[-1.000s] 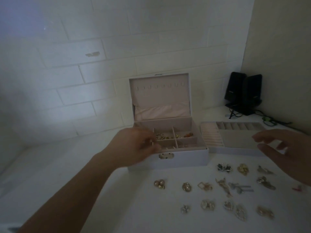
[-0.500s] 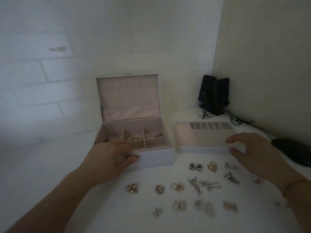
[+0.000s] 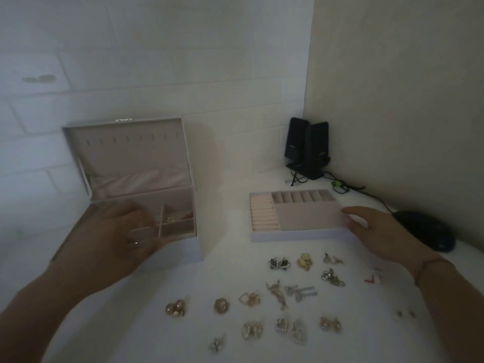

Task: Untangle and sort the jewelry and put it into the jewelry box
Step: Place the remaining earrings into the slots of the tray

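The white jewelry box (image 3: 131, 153) stands open at the left, lid upright, with a few gold pieces in its rear compartments (image 3: 171, 219). My left hand (image 3: 123, 239) lies over the box's front left compartments, fingers curled around the front wall. The removable pink tray (image 3: 309, 218) sits on the table to the right of the box. At the tray's right end my right hand (image 3: 379, 234) has its fingers spread, the tips touching the tray. Several gold and silver earrings and brooches (image 3: 277, 294) lie in loose rows on the white table in front.
Two black speakers (image 3: 306, 148) stand in the back corner, with cables (image 3: 340, 187) trailing right. A black mouse (image 3: 424, 229) lies just behind my right hand. A small red piece (image 3: 369, 280) and two tiny studs (image 3: 404, 314) lie near my right wrist.
The box has shifted left and turned under my left hand, opening a wider gap to the tray. My right hand has come down from above the tray to its right end.
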### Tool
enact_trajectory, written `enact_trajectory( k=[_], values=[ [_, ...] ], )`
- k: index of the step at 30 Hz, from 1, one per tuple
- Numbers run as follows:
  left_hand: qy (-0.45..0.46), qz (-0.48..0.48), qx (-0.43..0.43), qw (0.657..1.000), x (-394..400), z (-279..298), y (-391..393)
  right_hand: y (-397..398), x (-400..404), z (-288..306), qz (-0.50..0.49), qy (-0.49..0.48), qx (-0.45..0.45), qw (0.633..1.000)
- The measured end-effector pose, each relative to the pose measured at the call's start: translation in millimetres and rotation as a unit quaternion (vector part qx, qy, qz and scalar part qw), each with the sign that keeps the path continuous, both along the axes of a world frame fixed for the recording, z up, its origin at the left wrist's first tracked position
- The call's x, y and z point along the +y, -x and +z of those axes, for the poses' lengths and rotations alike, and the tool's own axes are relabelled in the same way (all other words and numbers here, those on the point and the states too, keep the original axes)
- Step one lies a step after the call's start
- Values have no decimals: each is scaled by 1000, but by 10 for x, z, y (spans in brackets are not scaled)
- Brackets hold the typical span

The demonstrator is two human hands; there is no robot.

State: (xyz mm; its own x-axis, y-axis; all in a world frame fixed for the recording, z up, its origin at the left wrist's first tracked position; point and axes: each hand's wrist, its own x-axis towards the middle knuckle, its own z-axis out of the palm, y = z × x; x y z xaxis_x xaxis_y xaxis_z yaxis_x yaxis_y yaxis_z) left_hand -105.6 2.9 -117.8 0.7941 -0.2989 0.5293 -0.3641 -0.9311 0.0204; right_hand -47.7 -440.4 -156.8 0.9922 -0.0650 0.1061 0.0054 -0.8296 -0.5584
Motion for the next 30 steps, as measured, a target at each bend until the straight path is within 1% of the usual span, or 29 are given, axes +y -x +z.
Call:
enact_trajectory(
  k=[1, 2, 4, 6, 8, 9, 13, 16, 18, 20, 23, 26, 28, 30],
  values=[
    [12, -41, -12, 999, -227, 42, -19, -8, 10, -1, 2, -4, 11, 1000],
    [21, -87, -2, 996, -468, 87, -53, -16, 20, -3, 3, -3, 21, 1000],
    [18, -145, 54, 988, -899, 65, -195, -36, 28, -19, 5, 13, 27, 1000],
    [-8, -155, 120, 981, -1241, -70, -409, -48, 23, -38, 2, 28, 15, 999],
    [-64, -131, 171, 974, -1479, -211, -605, -47, 20, -41, -3, 41, -2, 999],
    [-75, -121, 186, 972, -1541, -269, -676, -49, 13, -42, -8, 44, -12, 999],
    [-22, -128, 210, 969, -1554, -390, -798, -81, -27, -35, -18, 30, -53, 998],
    [6, -145, 223, 964, -1520, -373, -778, -103, -27, -15, -24, -37, -78, 996],
    [10, -150, 225, 963, -1502, -349, -750, -77, -16, 6, -44, -55, -85, 994],
    [11, -154, 231, 961, -1467, -320, -740, -62, -27, -16, -45, -45, -74, 995],
    [3, -166, 240, 956, -1380, -284, -709, -54, -15, -63, -10, -2, -47, 999],
    [-17, -168, 254, 952, -1315, -293, -668, -48, 27, -56, -4, 29, -80, 996],
    [-20, -166, 252, 953, -1299, -282, -682, -50, 45, -49, -3, 52, -85, 995],
    [-18, -158, 244, 957, -1318, -253, -689, -84, 34, -40, -18, 48, -87, 995]
  ],
)
